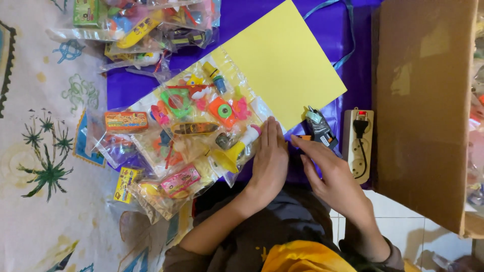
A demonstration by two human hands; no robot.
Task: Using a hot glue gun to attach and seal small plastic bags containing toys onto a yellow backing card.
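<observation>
Purple cloth (242,20) spreads under us; our left hand (269,158) presses flat, fingers together, on a clear plastic bag of small colourful toys (201,113) topped by yellow card (282,60); our right hand (327,174), fingers apart, touches a black glue gun (320,128)

Yellow card (282,60); purple cloth (242,20); brown cardboard box (423,111); white floor sheet (45,166) printed with green palms; cream power strip (358,146), black plug (359,127).

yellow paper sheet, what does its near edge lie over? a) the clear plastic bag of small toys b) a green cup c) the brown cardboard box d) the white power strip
a: the yellow paper sheet overlaps the clear plastic bag of small toys, which the left hand presses flat.
</observation>
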